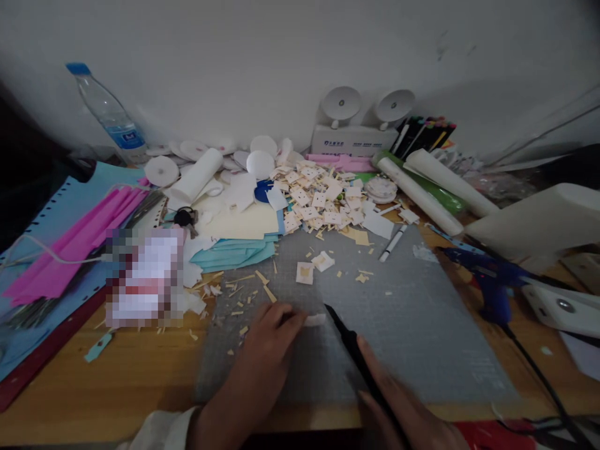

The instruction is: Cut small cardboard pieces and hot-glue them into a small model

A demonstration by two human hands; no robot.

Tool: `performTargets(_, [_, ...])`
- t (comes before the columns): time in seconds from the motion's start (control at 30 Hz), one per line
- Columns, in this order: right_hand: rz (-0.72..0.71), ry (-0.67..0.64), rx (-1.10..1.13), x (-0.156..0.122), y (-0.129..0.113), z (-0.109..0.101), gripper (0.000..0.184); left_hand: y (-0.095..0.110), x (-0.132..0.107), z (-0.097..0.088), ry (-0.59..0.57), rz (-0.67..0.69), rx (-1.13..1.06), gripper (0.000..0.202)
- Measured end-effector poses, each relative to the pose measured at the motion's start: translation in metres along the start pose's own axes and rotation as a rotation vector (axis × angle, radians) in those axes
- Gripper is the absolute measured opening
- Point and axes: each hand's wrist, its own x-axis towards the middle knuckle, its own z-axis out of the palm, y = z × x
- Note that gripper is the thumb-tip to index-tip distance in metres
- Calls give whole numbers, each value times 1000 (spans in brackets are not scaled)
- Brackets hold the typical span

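Between finger and thumb, my left hand (268,342) pinches a small white strip (315,319) against the grey cutting mat (398,312). My right hand (398,390) is wrapped around a black craft knife (349,340). Its dark blade tip points up and left, just right of the strip; whether it touches the mat I cannot tell. Beyond both hands lie two small pale square pieces, one (305,272) flat and another (323,261) beside it. Thin yellowish offcuts (269,294) are scattered near my left hand.
A heap of small cream pieces (319,197) spreads along the mat's back edge. A white marker (392,244) lies nearby. To the right rests a blue glue gun (494,281) with its cable. A blurred-out phone (147,275), pink paper (75,250) and a bottle (110,112) are at left.
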Motion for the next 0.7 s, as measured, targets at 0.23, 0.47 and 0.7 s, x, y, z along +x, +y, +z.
performTargets(0.23, [-68, 4, -49, 1, 19, -20, 59, -11, 33, -27, -349, 265, -20, 35])
performTargets(0.47, [-125, -53, -75, -1, 36, -36, 62, -24, 47, -31, -328, 249, -81, 27])
performTargets(0.7, [-113, -15, -85, 0, 39, -35, 63, -23, 44, -25, -248, 149, -34, 10])
